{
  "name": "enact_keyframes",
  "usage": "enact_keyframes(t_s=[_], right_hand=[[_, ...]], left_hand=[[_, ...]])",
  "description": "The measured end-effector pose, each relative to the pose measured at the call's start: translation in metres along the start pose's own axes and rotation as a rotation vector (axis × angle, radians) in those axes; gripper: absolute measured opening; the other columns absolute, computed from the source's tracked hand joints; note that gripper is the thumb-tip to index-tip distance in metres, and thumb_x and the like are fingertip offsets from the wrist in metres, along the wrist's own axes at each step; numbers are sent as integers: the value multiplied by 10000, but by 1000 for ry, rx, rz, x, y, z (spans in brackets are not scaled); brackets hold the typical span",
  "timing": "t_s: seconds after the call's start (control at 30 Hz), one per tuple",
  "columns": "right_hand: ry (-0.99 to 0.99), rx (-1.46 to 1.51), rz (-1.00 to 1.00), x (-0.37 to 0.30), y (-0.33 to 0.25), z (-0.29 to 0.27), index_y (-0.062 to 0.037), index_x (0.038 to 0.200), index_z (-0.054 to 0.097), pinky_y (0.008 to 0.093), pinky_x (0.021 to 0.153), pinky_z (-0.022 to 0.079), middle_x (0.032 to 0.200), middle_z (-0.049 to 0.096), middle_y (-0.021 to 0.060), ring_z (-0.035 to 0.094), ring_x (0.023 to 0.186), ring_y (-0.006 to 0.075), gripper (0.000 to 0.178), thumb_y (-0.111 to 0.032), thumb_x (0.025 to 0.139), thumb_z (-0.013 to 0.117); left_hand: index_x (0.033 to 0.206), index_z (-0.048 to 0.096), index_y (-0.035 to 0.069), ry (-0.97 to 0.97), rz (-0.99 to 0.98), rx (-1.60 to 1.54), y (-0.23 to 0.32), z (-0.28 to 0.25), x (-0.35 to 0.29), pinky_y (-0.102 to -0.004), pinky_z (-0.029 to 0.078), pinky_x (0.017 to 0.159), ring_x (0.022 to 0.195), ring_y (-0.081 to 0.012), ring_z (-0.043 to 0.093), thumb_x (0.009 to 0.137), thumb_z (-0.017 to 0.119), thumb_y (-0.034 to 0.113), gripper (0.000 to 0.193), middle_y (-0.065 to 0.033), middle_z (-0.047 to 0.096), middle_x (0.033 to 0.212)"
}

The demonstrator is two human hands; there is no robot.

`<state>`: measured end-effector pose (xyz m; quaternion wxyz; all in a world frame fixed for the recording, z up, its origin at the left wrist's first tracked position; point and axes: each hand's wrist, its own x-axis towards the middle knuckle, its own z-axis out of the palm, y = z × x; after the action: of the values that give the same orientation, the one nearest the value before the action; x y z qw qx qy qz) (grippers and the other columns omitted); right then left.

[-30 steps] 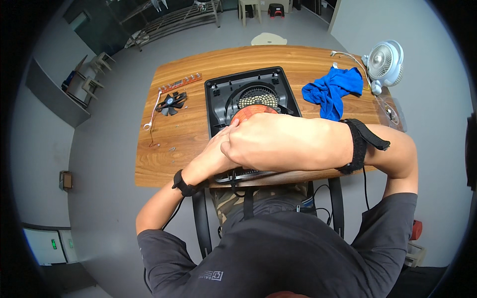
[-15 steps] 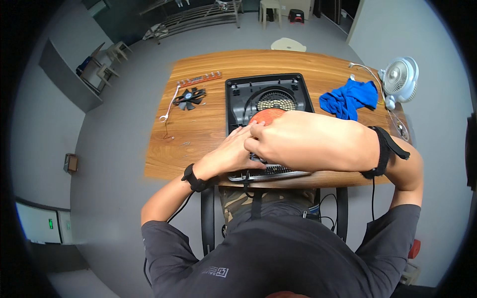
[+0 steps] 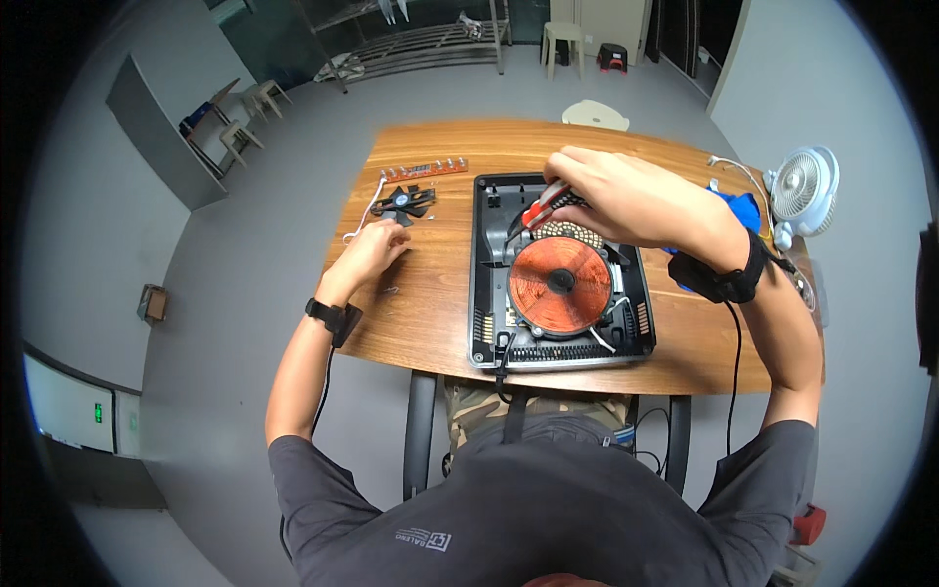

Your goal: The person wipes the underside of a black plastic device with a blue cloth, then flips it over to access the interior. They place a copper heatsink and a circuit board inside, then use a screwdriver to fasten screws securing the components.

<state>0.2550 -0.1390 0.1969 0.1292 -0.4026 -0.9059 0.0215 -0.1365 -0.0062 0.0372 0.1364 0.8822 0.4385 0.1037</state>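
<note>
An induction cooker base point(image 3: 486, 293), a black open housing, lies on the table with its copper-red coil point(image 3: 543, 284) uncovered near the front. My right hand point(image 3: 611, 196) is closed around a red-and-black-handled tool point(image 3: 535, 212) above the far part of the housing. The tool's thin dark tip points down and to the left; its exact kind is partly hidden by my fingers. My left hand point(image 3: 377, 251) is low over the table left of the housing, fingers curled together. Just beyond it lies a black fan blade point(image 3: 419, 201). Whatever is between the left fingertips cannot be made out.
A narrow orange circuit board point(image 3: 430, 171) with a white cable sits at the far left of the wooden table point(image 3: 440, 264). On the right are a blue cloth point(image 3: 741, 207), partly behind my arm, and a small white fan point(image 3: 806, 191). Tiny parts point(image 3: 391, 290) lie near my left hand.
Both hands have left the coil. The left moved left to the table beside the fan blade; the right moved up and away, now with the red-and-black tool in view. The head view has shifted slightly.
</note>
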Motion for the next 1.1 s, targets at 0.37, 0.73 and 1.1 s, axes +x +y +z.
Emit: enact_keyframes(t_s=[0.37,0.73,1.1], right_hand=[[51,159,85,-20,34,24,-3,1168,557,457,856,519,1061,642,203,641,1022,401,317,-191,968,715],[50,225,121,-31,37,28,-2,1189,555,470,873,529,1091,637,203,643,1039,404,322,-197,977,699],[144,254,182,-38,40,38,4,1193,573,442,824,530,1058,641,198,658,965,383,317,-183,978,710]], left_hand=[[1040,713,25,-44,69,175,-18,28,17,-467,575,879,1025,-370,696,888,740,79,164,-133,712,1086],[972,675,15,-18,52,179,-23,36,23,-480,576,863,992,-395,689,913,630,29,76,-153,702,1070],[915,711,-12,56,62,-135,-6,17,40,-385,572,744,791,-281,706,857,758,60,104,-143,713,857]])
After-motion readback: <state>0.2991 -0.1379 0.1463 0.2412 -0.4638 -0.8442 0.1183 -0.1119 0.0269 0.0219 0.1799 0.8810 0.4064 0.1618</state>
